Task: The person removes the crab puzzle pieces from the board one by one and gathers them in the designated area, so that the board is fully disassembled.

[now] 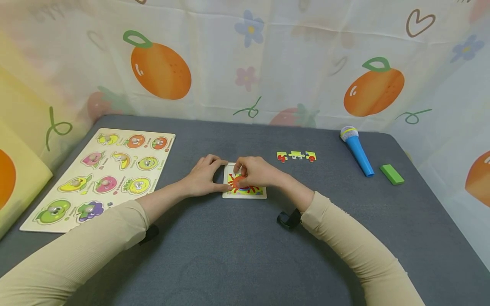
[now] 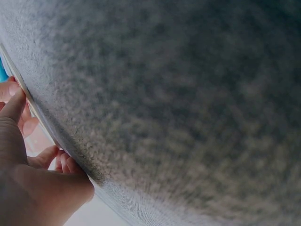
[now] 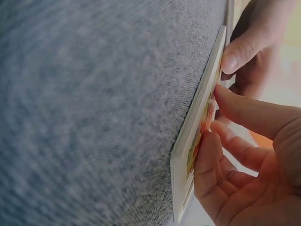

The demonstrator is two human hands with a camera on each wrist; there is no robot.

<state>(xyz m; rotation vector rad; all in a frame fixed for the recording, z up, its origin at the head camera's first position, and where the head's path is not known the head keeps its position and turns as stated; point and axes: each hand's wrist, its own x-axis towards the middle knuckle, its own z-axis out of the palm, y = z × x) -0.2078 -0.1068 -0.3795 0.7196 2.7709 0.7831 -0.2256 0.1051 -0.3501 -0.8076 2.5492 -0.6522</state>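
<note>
Head view | small puzzle [image 1: 245, 196] flat on the surface [image 1: 214, 250], right of the fruit board [image 1: 163, 156] | left hand [image 1: 203, 176]: fingers spread along the puzzle's edge; right hand [image 1: 258, 171]: fingers bent over it, pinching or pressing, I cannot tell | I judge lopsided pressure could skid it.

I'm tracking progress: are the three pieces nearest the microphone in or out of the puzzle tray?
Out: the puzzle pieces lie on the dark table, apart from the tray.
</note>
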